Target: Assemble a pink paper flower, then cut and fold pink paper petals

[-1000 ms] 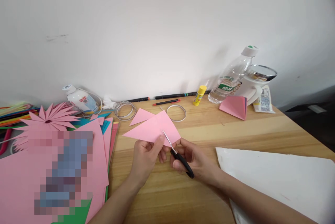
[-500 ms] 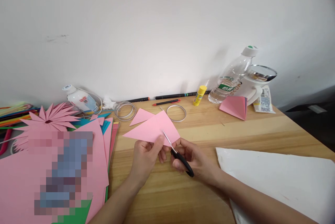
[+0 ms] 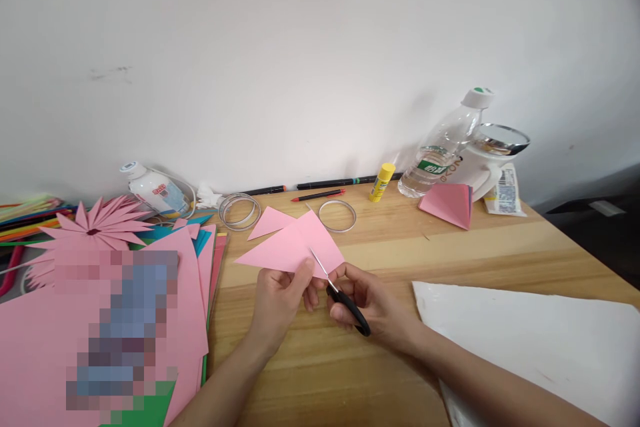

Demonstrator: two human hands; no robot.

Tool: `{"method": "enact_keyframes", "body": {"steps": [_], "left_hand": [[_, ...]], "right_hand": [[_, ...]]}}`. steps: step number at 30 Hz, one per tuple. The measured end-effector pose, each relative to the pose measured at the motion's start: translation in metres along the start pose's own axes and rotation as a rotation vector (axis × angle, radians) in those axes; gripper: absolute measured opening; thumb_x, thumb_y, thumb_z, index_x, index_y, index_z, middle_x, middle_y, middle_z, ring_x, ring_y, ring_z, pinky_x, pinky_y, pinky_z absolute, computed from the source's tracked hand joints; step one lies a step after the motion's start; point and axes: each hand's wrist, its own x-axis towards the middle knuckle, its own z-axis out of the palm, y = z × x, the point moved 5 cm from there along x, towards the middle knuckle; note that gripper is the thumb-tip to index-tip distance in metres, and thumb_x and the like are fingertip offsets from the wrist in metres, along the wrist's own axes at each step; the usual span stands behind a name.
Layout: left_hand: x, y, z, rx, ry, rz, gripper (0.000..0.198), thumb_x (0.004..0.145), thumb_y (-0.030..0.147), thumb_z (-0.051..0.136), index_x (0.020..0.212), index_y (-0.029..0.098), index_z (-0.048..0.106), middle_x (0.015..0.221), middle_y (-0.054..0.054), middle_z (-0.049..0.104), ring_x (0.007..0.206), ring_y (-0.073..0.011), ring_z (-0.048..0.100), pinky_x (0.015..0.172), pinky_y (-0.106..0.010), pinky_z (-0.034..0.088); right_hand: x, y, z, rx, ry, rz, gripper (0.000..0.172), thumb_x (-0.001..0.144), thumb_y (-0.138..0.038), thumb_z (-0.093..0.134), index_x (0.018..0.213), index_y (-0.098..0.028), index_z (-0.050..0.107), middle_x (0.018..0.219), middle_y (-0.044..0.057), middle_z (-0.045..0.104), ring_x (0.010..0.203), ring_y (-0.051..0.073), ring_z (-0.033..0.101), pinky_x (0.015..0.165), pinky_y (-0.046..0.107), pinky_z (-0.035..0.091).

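Note:
Between the thumb and fingers of my left hand (image 3: 283, 297) is a piece of pink paper (image 3: 280, 246), held by its lower edge above the table. Black-handled scissors (image 3: 351, 310) are in my right hand (image 3: 373, 304), with fingers closed around the handles. Their narrow metal blade lies across the paper, pointing up and left, and the paper's right part is beside my right fingertips. The lower blade is hidden behind the paper. Just behind the held sheet, a smaller pink paper triangle (image 3: 270, 222) rests on the wooden table (image 3: 310, 374).
On the left are a pink paper flower (image 3: 95, 230), stacked pink sheets (image 3: 30, 354) and a white bottle (image 3: 157, 190). Along the wall lie tape rings (image 3: 240, 228), black pens (image 3: 325, 183) and a glue stick (image 3: 382, 183). A water bottle (image 3: 440, 147), mug (image 3: 480, 170) and white board (image 3: 530, 347) are right.

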Motion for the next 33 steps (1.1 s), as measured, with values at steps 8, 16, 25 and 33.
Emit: {"method": "enact_keyframes", "body": {"steps": [8, 16, 25, 33], "left_hand": [[0.0, 0.002, 0.0, 0.019, 0.009, -0.017, 0.031, 0.074, 0.036, 0.057, 0.055, 0.011, 0.06, 0.044, -0.002, 0.056, 0.036, -0.0094, 0.048, 0.035, -0.02, 0.038], [0.001, 0.01, -0.012, 0.008, 0.145, -0.018, 0.031, 0.075, 0.038, 0.054, 0.055, 0.014, 0.054, 0.043, 0.002, 0.052, 0.033, -0.0071, 0.043, 0.032, -0.018, 0.031], [0.0, 0.01, -0.009, 0.032, 0.117, -0.012, 0.033, 0.076, 0.035, 0.056, 0.051, 0.014, 0.052, 0.041, 0.002, 0.053, 0.029, -0.0072, 0.044, 0.029, -0.017, 0.033], [-0.002, 0.012, -0.005, 0.019, 0.06, -0.019, 0.04, 0.078, 0.035, 0.054, 0.045, 0.013, 0.055, 0.034, -0.001, 0.052, 0.026, -0.0101, 0.047, 0.027, -0.019, 0.036]], "right_hand": [[0.0, 0.002, -0.001, -0.016, 0.017, 0.02, 0.036, 0.072, -0.037, 0.067, 0.086, -0.018, 0.041, 0.069, -0.002, 0.051, 0.048, 0.004, 0.036, 0.045, 0.018, 0.028], [0.0, -0.002, 0.0, -0.03, 0.043, 0.047, 0.04, 0.068, -0.041, 0.069, 0.084, -0.018, 0.04, 0.057, -0.007, 0.045, 0.045, 0.004, 0.036, 0.043, 0.018, 0.027], [0.0, -0.003, -0.001, -0.032, 0.038, 0.021, 0.046, 0.066, -0.047, 0.07, 0.09, -0.017, 0.043, 0.065, -0.003, 0.047, 0.054, 0.008, 0.042, 0.05, 0.021, 0.033], [0.001, -0.007, 0.0, -0.021, 0.039, 0.018, 0.046, 0.066, -0.046, 0.07, 0.092, -0.016, 0.047, 0.068, -0.001, 0.049, 0.057, 0.008, 0.041, 0.054, 0.022, 0.034]]}}
